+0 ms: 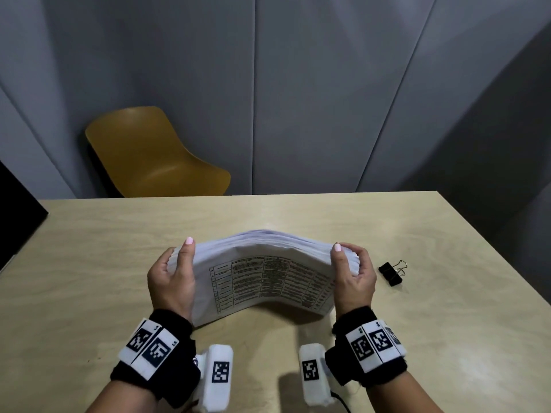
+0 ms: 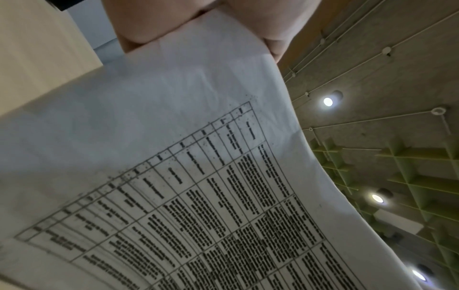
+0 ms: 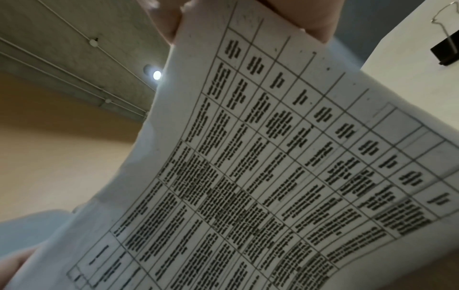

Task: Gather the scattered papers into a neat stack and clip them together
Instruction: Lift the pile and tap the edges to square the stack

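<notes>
A thick stack of white papers [image 1: 265,278] stands on its long edge on the wooden table [image 1: 104,248], bowed toward me, with a printed table on the near sheet. My left hand [image 1: 173,272] grips its left end, thumb on the front. My right hand [image 1: 353,272] grips the right end the same way. In the left wrist view the printed sheet [image 2: 174,176] fills the picture under my fingers [image 2: 154,23]. The right wrist view shows the same sheet [image 3: 273,157]. A black binder clip [image 1: 391,273] lies on the table just right of my right hand, also visible as the clip [image 3: 447,51].
A mustard-yellow chair [image 1: 155,156] stands behind the table's far edge at the left. Grey wall panels [image 1: 298,84] rise behind it. A dark object [image 1: 18,210] sits off the table's left edge. The table's right edge runs close to the clip.
</notes>
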Tool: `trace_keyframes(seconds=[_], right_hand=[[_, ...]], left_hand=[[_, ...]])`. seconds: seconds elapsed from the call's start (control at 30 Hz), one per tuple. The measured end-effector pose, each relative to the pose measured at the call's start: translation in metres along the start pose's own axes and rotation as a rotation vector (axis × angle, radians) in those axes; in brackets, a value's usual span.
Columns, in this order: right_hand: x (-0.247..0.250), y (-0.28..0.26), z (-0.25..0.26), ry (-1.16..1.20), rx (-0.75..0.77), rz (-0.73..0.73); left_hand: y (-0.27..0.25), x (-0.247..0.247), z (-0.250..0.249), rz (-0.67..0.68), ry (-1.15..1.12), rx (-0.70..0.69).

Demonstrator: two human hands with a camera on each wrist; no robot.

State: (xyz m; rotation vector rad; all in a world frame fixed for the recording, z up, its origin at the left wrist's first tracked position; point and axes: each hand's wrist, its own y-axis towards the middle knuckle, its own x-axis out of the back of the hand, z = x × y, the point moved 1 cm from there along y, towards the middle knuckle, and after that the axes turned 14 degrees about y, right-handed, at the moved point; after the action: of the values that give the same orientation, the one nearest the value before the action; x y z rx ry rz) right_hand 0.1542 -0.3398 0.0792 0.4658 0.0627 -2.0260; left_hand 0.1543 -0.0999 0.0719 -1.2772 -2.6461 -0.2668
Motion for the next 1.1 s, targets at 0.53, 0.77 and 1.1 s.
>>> trace_keyframes(seconds=[0.53, 0.77, 1.1], right_hand=[[0.030, 0.021, 0.009, -0.062, 0.095, 0.407], [0.017, 0.012, -0.006, -0.027, 0.184, 0.118], [0.014, 0.020, -0.017, -0.165, -0.192, 0.342]], left_hand=[[0.013, 0.036, 0.012, 0.142, 0.187, -0.481], [0.006, 0.029, 0.009, -0.043, 0.283, -0.494], [0.003, 0.013, 0.019, 0.352, 0.199, -0.188]])
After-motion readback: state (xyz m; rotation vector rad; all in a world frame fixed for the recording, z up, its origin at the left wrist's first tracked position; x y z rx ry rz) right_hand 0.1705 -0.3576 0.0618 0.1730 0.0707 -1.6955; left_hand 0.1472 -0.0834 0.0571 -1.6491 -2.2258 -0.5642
